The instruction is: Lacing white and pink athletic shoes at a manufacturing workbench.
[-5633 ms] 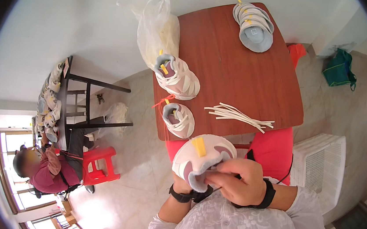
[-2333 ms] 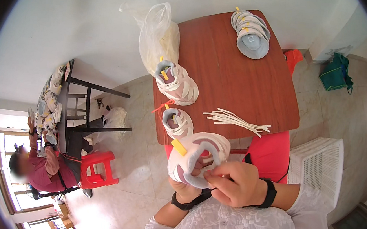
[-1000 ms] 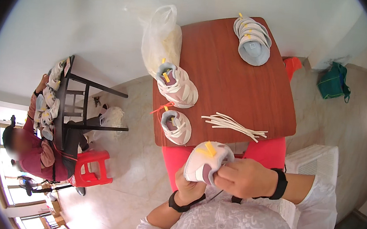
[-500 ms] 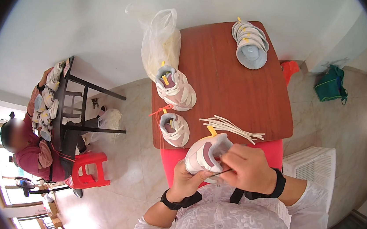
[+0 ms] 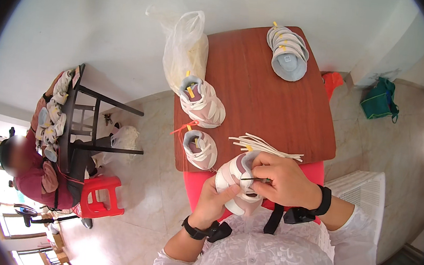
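My left hand (image 5: pixel 209 203) is closed round the side of a white and pink shoe upper (image 5: pixel 227 179), its thumb pressed on the front. In my right hand (image 5: pixel 284 178), a thin dark rod-like tool (image 5: pixel 250 179) is pinched, its tip over the upper's lacing area; its exact kind is unclear. The right fingers also cover part of the upper's collar. A bundle of off-white laces (image 5: pixel 267 145) lies on the table just beyond. To the left sit a single laced shoe upper (image 5: pixel 201 152) and a nested group of laced uppers (image 5: pixel 205 106) with yellow loops.
The brown table (image 5: pixel 257 91) carries a stack of grey-lined uppers (image 5: pixel 289 63) at its far right and a clear plastic bag (image 5: pixel 184 48) at its far left. A white plastic basket (image 5: pixel 361 195) stands at right. Another person (image 5: pixel 46 183) sits left at a black table (image 5: pixel 73 119).
The upper has turned so its front lacing area faces up more. My right hand has moved slightly left and up, bringing the tool over the front.
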Motion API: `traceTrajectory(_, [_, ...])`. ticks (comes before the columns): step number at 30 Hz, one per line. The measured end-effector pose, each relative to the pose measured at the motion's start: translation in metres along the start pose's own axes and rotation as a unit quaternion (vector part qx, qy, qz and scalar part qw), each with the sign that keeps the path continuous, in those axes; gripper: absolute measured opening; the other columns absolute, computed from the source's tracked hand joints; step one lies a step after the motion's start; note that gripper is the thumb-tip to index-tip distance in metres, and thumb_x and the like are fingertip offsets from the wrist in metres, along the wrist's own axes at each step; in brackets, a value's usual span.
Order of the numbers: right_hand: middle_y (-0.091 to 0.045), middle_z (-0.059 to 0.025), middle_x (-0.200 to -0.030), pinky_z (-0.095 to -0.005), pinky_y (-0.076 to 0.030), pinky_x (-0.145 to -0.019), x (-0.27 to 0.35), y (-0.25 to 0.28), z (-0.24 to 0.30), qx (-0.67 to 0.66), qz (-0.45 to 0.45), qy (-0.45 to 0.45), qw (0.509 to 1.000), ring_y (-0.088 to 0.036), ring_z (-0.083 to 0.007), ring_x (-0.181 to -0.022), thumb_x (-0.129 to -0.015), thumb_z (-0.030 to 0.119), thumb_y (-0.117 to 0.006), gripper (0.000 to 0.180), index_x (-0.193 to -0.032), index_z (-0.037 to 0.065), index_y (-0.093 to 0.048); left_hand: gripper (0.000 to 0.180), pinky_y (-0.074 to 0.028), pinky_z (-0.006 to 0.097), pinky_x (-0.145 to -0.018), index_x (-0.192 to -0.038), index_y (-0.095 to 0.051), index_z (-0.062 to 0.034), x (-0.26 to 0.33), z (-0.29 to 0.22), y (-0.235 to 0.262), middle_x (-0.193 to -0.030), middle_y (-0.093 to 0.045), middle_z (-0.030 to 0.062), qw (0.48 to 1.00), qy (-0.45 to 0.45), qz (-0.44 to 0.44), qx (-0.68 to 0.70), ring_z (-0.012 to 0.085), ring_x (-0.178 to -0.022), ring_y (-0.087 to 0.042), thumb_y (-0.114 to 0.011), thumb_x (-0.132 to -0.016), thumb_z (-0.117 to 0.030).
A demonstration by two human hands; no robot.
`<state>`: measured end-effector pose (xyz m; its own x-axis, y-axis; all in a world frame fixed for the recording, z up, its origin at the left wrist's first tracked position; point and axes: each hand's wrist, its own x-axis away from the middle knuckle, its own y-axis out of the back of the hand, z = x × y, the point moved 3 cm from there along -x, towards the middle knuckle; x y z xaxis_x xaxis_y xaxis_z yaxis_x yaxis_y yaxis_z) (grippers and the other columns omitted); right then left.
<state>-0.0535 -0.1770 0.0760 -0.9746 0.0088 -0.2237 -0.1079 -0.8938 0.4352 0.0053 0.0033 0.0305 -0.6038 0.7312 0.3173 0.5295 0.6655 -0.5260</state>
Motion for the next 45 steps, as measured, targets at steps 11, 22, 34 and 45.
traceTrajectory(11, [-0.056,-0.0103,-0.084,-0.036,-0.046,-0.058,0.0,0.0,-0.007,0.014,-0.109,-0.063,0.992,-0.058,-0.0257,-0.066,-0.075,0.008,-0.064,0.01,-0.081,0.0,-0.064,0.047,-0.041,0.037,-0.104,-0.135,-0.046,0.0007,-0.003,0.007,0.006,-0.13,-0.057,0.0091,0.997,0.029,0.063,-0.045,0.0189,-0.121,-0.053,-0.061,-0.091,-0.003])
traceTrajectory(22, [-0.056,-0.0053,-0.09,-0.0297,-0.048,-0.056,0.021,-0.002,-0.002,0.018,-0.114,0.016,0.993,-0.059,-0.0201,-0.069,-0.072,0.006,-0.077,0.025,-0.095,0.008,-0.069,0.05,-0.039,0.04,-0.105,-0.136,-0.044,0.0017,-0.002,-0.001,0.023,-0.134,-0.054,0.0123,0.997,-0.064,0.034,0.019,0.0231,-0.123,-0.053,-0.061,-0.09,-0.002])
traceTrajectory(34, [-0.058,-0.0041,-0.09,-0.0302,-0.05,-0.056,0.031,-0.024,0.007,0.053,-0.101,0.05,0.992,-0.062,-0.0194,-0.069,-0.069,-0.001,-0.074,0.025,-0.092,0.009,-0.069,0.068,-0.051,0.032,-0.091,-0.134,-0.043,-0.0009,-0.006,0.002,0.012,-0.123,-0.059,0.0078,0.998,-0.068,0.007,-0.019,0.0175,-0.109,-0.06,-0.076,-0.075,0.005])
traceTrajectory(45, [-0.057,-0.0059,-0.085,-0.0302,-0.048,-0.052,0.027,-0.029,0.01,0.024,-0.108,-0.054,0.992,-0.06,-0.0213,-0.063,-0.075,0.005,-0.074,0.014,-0.087,0.005,-0.066,0.056,-0.054,0.029,-0.085,-0.13,-0.047,-0.0002,-0.003,0.004,0.003,-0.116,-0.062,0.0075,0.99,-0.087,-0.073,-0.081,0.0147,-0.102,-0.062,-0.07,-0.079,0.007])
